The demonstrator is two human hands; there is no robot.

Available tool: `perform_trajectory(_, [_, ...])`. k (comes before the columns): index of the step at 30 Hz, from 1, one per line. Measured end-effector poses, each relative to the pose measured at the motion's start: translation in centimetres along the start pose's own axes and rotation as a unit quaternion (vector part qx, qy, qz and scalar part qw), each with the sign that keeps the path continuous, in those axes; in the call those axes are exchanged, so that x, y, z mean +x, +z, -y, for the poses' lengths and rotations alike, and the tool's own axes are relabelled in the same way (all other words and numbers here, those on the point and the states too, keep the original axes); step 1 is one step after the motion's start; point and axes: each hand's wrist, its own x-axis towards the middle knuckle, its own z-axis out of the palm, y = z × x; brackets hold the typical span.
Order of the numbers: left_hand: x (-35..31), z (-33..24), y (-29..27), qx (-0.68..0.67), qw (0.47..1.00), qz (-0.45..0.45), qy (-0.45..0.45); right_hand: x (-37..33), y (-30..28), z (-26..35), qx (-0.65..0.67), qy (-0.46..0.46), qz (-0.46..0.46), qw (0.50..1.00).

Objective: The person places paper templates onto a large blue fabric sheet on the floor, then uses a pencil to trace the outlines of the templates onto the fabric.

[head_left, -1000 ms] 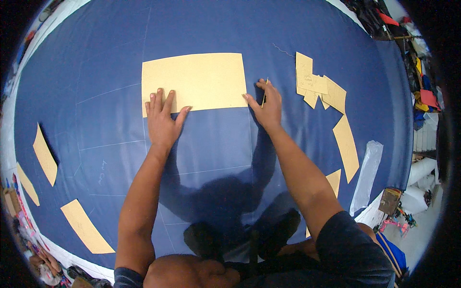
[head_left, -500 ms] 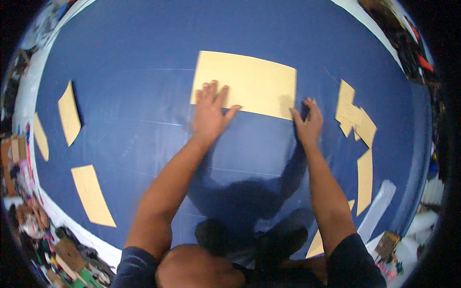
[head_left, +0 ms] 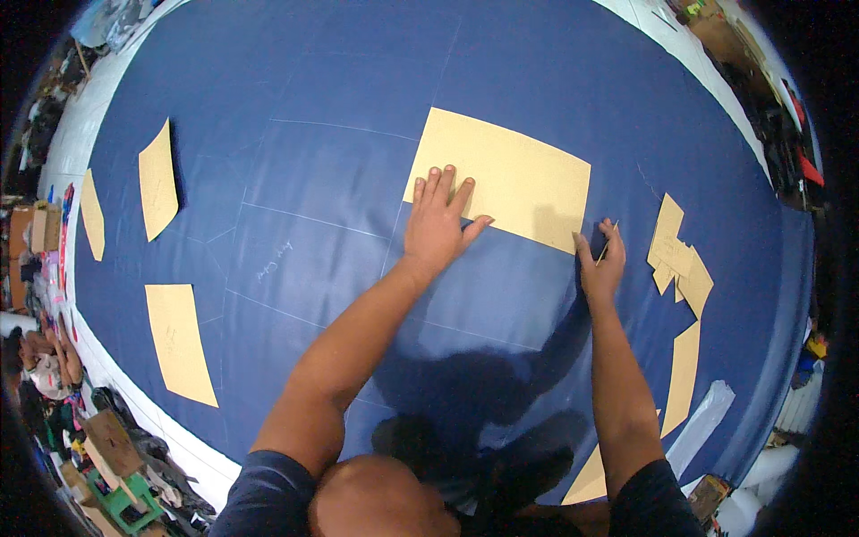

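A large yellow rectangular card (head_left: 523,170) lies flat on a wide dark blue sheet of material (head_left: 331,161). My left hand (head_left: 436,228) presses on the card's lower left part, fingers spread and thumb along its near edge. By the card's near right corner is my right hand (head_left: 603,268), its thumb at that corner. A thin pen-like stick (head_left: 609,243) shows between its bent fingers; its exact kind is too small to make out. Thin pale lines run across the sheet, and some meet the card's left side.
Yellow card pieces lie at left, including a curved one (head_left: 159,183) and a four-sided one (head_left: 182,345). To the right are overlapping cut pieces (head_left: 671,251), a long strip (head_left: 683,376) and a pale translucent strip (head_left: 702,430). Boxes and clutter (head_left: 107,447) line the left rim.
The whole view has shifted and turned slightly, so the card appears farther right and more tilted. Both hands keep about the same places on and beside it.
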Motion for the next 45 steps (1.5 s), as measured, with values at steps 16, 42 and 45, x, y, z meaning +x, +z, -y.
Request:
perform_trajectory(16, [3.3, -1.2, -3.1, 0.094, 0.986, 0.138, -0.006, 0.0, -0.3, 0.5, 0.000, -0.003, -0.006, 1.000])
perform_trajectory(42, [9.5, -1.5, -2.7, 0.112, 0.936, 0.319, -0.096, 8.7, 2.4, 10.3, 0.314, 0.144, 0.009, 0.938])
perform_trajectory(45, [9.9, -2.3, -2.8, 0.111, 0.932, 0.331, -0.103, 11.5, 7.9, 13.6, 0.294, 0.050, 0.083, 0.951])
